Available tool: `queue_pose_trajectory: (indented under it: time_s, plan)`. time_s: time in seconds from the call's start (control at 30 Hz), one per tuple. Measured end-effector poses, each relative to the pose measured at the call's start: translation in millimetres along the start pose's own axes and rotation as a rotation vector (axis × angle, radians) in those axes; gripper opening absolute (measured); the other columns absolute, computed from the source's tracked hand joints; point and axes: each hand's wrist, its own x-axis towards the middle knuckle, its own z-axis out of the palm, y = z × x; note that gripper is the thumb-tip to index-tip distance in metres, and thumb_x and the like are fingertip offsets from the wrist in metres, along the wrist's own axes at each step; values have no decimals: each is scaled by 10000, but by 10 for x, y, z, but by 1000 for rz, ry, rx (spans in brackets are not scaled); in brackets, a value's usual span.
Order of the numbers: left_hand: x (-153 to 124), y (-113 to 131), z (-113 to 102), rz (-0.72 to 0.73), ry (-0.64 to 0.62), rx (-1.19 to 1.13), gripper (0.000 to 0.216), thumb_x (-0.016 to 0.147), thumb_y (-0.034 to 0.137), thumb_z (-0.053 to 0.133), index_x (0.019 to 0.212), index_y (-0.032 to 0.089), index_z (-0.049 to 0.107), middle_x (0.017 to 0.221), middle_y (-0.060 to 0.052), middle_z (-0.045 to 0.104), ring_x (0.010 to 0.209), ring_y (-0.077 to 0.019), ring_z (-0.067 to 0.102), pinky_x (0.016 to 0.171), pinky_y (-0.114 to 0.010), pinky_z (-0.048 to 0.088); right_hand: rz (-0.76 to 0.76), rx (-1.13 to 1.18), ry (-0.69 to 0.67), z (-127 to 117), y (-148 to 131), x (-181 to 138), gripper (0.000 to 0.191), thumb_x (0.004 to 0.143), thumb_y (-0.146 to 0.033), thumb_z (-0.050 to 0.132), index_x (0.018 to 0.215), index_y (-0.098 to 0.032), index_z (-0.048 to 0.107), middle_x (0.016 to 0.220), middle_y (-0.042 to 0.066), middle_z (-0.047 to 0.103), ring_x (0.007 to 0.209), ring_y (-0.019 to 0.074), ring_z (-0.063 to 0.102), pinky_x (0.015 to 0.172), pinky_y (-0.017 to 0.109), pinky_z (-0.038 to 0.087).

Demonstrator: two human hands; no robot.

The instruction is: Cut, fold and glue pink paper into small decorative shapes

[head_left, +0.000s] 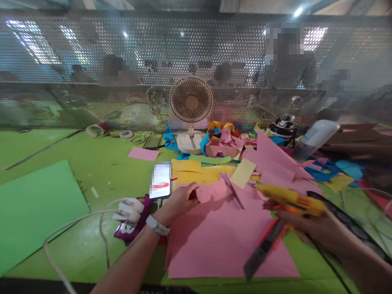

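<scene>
My left hand (185, 200) is closed, thumb and fingers pinching a small cut piece of pink paper (206, 192). Beneath it spreads a stack of pink paper sheets (214, 245). On the right, my right hand (318, 228) is wrapped round a yellow hot glue gun (290, 198), blurred by motion, its nozzle toward the left. Just below that hand is a utility knife (263, 250) with a red-orange edge, over the sheets; whether my fingers touch it, I cannot tell. A pair of scissors (233, 192) lies on the paper between the hands.
A desk fan (191, 100) stands at the back before a perforated metal screen (137, 49). Pink and coloured paper scraps (225, 143) crowd around it. On the left lie a phone (160, 179), a purple power bank (131, 228), white chargers (128, 210) and a green sheet (39, 208).
</scene>
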Motion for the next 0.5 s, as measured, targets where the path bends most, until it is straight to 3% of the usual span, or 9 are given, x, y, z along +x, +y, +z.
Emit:
queue_pose_trajectory:
  time_s: [0.1,0.2,0.33,0.4,0.5]
  plan:
    - [-2,5,20,-7,29,-7,175,763,252,514,921,180,536,703,12,577,607,-132,503,541,-220,325,31,186,-304,344,-149,187,374,716,-399,698,1027,-198,649,962,88,692,905,248,635,802,352,517]
    - [0,5,27,0,50,25,142,792,285,505,893,188,528,697,9,576,595,-130,501,532,-219,318,-3,194,-447,526,-211,331,350,754,-384,671,1054,-204,649,938,63,694,903,226,631,790,335,522]
    - [-10,21,12,-4,51,62,148,804,296,502,905,189,526,679,7,563,584,-127,499,536,-218,318,-29,270,-516,585,-232,406,369,792,-372,637,1124,-213,604,1014,73,666,954,216,612,784,320,526]
    - [-17,24,13,-9,55,74,155,803,287,501,922,191,523,665,13,549,575,-125,490,535,-216,314,-12,355,-531,588,-231,410,388,793,-396,628,1132,-214,576,1029,84,649,955,223,610,693,294,544]
    - [-20,9,25,14,67,109,156,785,251,507,929,191,508,655,22,526,556,-119,459,523,-214,297,74,339,-507,622,-198,416,349,749,-442,660,996,-204,599,800,39,640,651,148,611,431,185,451]
